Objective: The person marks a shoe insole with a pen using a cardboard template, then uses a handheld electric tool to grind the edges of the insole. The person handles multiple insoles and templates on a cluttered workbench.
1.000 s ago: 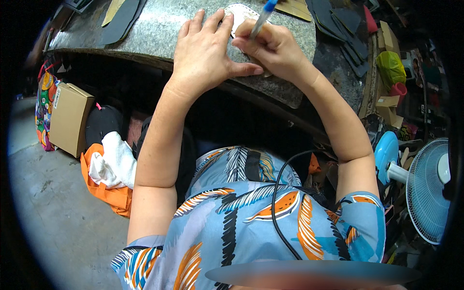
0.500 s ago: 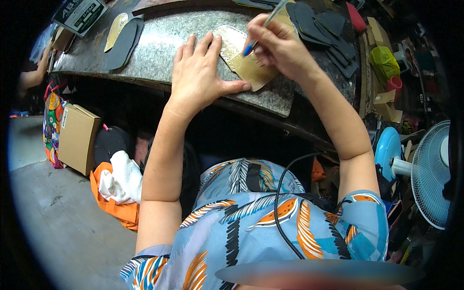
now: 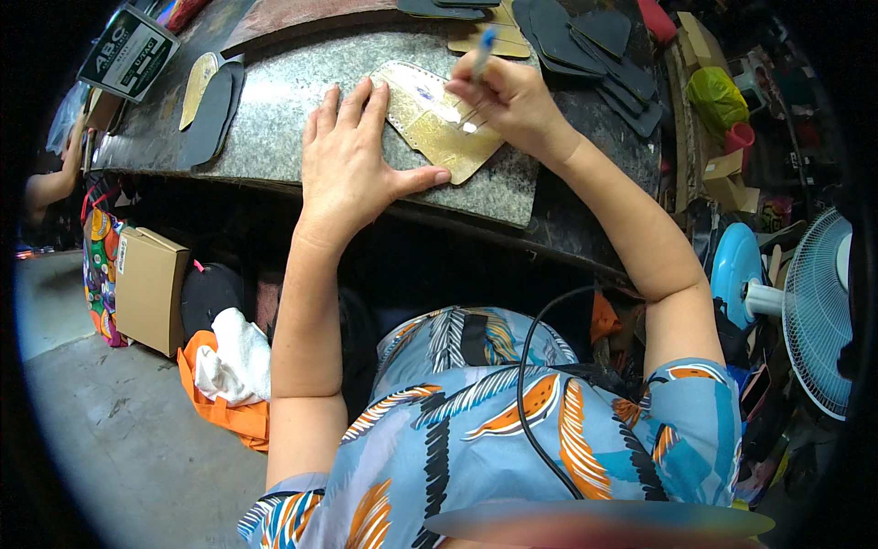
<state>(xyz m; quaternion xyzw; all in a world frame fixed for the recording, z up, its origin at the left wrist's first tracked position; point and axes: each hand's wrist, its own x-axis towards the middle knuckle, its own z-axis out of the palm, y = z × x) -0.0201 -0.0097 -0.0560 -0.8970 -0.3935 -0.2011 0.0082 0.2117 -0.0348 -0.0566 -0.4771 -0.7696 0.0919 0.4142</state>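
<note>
While right fingers (image 3: 498,77) pinch a pen (image 3: 487,42) near dark cutouts (image 3: 560,41), spread left fingers (image 3: 351,108) touch gold template (image 3: 437,137).

I see open grey surface (image 3: 270,114) between the left hand (image 3: 347,156) and dark flat pieces (image 3: 210,119); beyond the right hand (image 3: 512,101), a dark stack (image 3: 560,44) blocks the way.

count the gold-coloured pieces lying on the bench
3 visible: a large piece by the left hand, a narrow piece beside dark shapes on the left, and a far piece near the dark pile; more may be hidden.
</note>
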